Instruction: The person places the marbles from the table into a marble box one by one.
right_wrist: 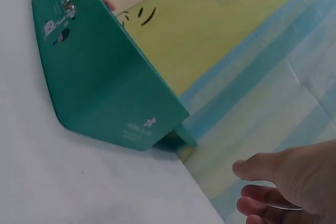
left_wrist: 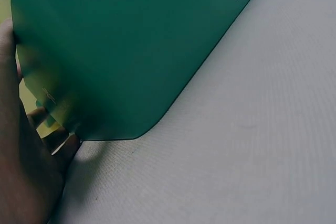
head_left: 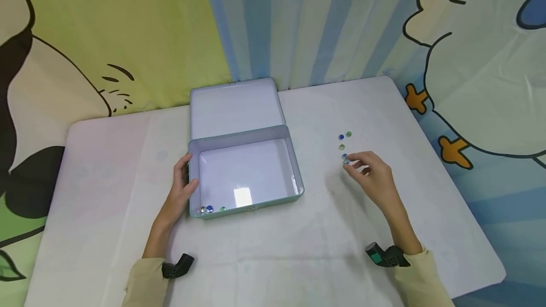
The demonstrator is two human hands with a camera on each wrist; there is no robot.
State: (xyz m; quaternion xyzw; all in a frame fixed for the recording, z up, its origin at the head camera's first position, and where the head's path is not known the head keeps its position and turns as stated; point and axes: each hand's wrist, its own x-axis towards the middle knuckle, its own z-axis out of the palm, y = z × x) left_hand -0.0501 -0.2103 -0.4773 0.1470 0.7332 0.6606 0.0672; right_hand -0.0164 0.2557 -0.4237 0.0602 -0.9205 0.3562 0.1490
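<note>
Cartoon-printed backdrop (head_left: 273, 27) fabric, yellow and striped blue, stands behind a white surface (head_left: 256, 271). Near the middle sits a shallow box (head_left: 243, 169), pale inside and green outside, its lid (head_left: 236, 108) folded back toward twelve o'clock. Inside, at about half past seven, lie a clear bead (head_left: 203, 209), a dark blue bead (head_left: 210, 209) and a pale green bead (head_left: 223, 209). At nine o'clock the left hand (head_left: 176, 195) has its fingers clamped on the box's side wall, thumb over the rim. Toward half past two from the box, a bright blue bead (head_left: 341, 137), a green bead (head_left: 349, 134) and a yellowish bead (head_left: 342, 147) rest on the surface. At three o'clock, the right hand (head_left: 373, 179) has thumb and forefinger curled close about two bluish beads (head_left: 344, 156); these look too small to tell whether the fingers pinch one.
</note>
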